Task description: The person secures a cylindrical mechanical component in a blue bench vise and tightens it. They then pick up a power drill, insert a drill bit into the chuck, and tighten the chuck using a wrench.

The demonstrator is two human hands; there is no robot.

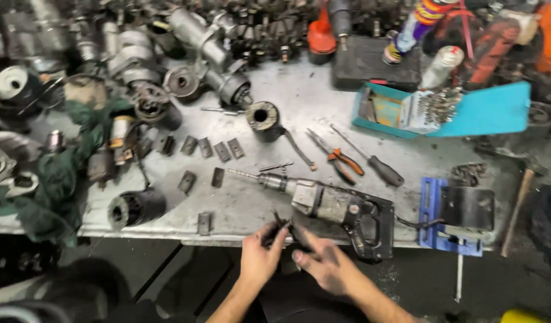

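My left hand (258,257) and my right hand (324,263) meet at the near edge of the metal workbench (323,107). Together they hold a small dark part (282,228) between their fingertips; its shape is too blurred to tell. Just beyond the hands lies a grimy electric drill (323,203) with a bit pointing left and a black handle at the right. Several small flat metal plates (211,148) lie scattered to the left of the drill.
Orange-handled pliers (341,160), a black-handled screwdriver (377,164) and a dark cylinder (263,119) lie mid-bench. A teal drill-bit case (485,110), spray cans (416,27), a blue bracket (434,215) and a hammer (518,197) are at right. Motor parts and green rags (54,179) crowd the left.
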